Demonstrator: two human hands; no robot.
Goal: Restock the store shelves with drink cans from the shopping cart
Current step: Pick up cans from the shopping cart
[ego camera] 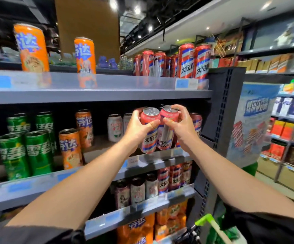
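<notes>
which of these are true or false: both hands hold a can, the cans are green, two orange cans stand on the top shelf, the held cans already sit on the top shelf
1. Each hand holds a can. True: the left hand grips one red can and the right hand grips another red can.
2. The held cans are green. False: they are red; the green cans stand on the middle shelf.
3. Two orange cans stand on the top shelf. True.
4. The held cans sit on the top shelf. False: they are held in front of the middle shelf.

Two upright red-and-white cans (149,131) (167,129) touch side by side at the middle shelf (160,161).
</notes>
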